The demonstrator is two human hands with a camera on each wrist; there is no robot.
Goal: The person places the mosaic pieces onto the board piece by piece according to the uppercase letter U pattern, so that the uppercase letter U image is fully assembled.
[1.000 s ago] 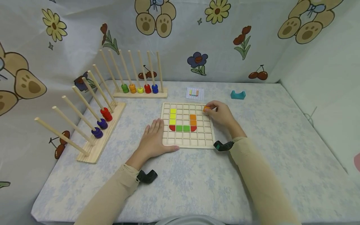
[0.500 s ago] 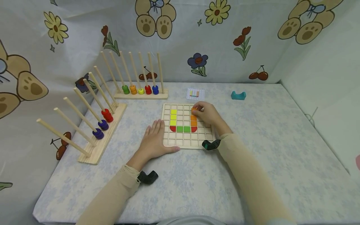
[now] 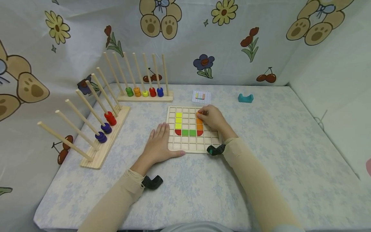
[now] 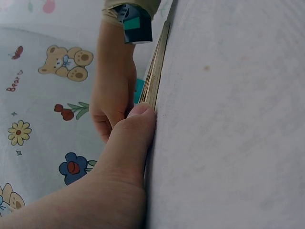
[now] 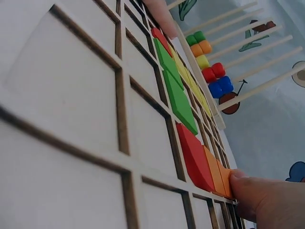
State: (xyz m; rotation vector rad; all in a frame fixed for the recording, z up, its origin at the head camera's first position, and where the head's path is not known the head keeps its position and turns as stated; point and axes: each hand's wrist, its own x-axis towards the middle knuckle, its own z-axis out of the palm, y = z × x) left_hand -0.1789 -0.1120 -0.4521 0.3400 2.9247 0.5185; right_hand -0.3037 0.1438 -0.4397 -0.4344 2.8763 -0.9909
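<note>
A square wooden grid board [image 3: 191,147] lies on the table with coloured tiles in a U shape. Yellow tiles [image 3: 178,120] form its left side, green tiles [image 3: 189,132] the bottom, red rounded tiles [image 3: 200,132] the two corners, and orange tiles [image 3: 199,124] the right side. My left hand [image 3: 156,145] rests flat at the board's left edge, fingers straight, its thumb along the near corner. With thumb and fingers, my right hand [image 3: 214,117] pinches an orange tile [image 3: 198,114] at the top of the right column. That tile is partly hidden by the fingers; the right wrist view shows the thumb [image 5: 245,188] against the orange pieces.
Behind the board lies a small printed card [image 3: 201,97] with a similar U pattern. Two wooden peg racks [image 3: 145,99] with coloured beads stand at the back left and left. A teal curved block [image 3: 245,98] sits at the back right.
My right hand has moved left across the board with the orange tile, from its upper right corner to the top of the orange column. My left hand has stayed in place.
</note>
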